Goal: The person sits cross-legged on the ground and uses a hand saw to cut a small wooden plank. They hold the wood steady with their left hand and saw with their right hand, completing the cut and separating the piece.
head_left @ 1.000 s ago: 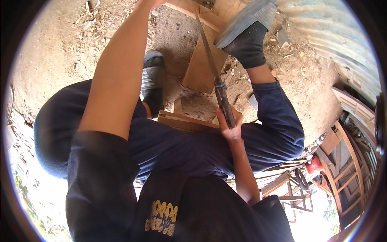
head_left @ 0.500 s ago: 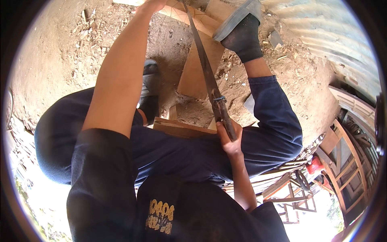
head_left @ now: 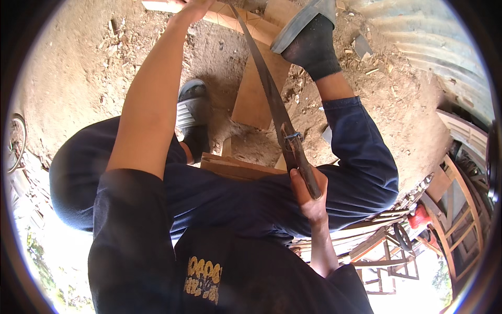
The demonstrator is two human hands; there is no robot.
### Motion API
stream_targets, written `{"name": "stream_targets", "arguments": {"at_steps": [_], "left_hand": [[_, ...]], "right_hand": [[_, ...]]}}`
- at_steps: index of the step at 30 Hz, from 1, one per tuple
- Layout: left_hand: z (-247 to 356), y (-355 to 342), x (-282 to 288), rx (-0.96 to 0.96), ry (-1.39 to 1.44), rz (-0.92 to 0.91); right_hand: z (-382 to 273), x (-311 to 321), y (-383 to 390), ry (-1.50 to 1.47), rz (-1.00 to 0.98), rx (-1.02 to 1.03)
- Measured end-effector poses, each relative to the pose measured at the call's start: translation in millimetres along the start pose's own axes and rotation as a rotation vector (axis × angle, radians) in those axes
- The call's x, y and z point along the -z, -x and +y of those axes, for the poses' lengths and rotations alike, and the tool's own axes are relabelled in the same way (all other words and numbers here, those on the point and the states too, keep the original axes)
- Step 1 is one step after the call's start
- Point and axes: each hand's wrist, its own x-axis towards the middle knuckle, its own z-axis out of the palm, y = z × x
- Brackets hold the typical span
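Note:
My right hand is closed around the dark handle of a handsaw. A bit of blue cord is tied where the handle meets the blade. The long, narrow blade slants up and away, and its tip lies over a wooden plank with dark lines marked on it. At the upper edge, my left hand grips the plank to the left of the saw tip; the picture cuts off part of its fingers. My right foot, in a grey sandal, rests at the plank's right part.
A flat board lies beneath the blade on the dirt floor, among wood chips. Below my seated legs shows a wooden seat edge. Corrugated metal sheeting stands far right; wooden frames lean at the right. My left sandal is on the ground.
My right hand has drawn the saw back toward me and slightly right; the blade tip now sits lower over the plank. My left hand stays at the plank.

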Motion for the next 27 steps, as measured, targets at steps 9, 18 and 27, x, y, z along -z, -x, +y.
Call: {"name": "stream_targets", "arguments": {"at_steps": [9,18,27], "left_hand": [[0.3,19.3,10.2,-0.017,0.059,0.124],[3.9,19.6,11.0,0.081,0.215,0.067],[6.6,26.5,16.3,0.214,0.407,0.056]], "right_hand": [[-0.6,31.0,-8.0,0.001,-0.032,-0.057],[0.1,27.1,-19.0,0.013,-0.103,0.05],[-8.3,32.1,-38.2,-0.038,-0.08,0.025]]}}
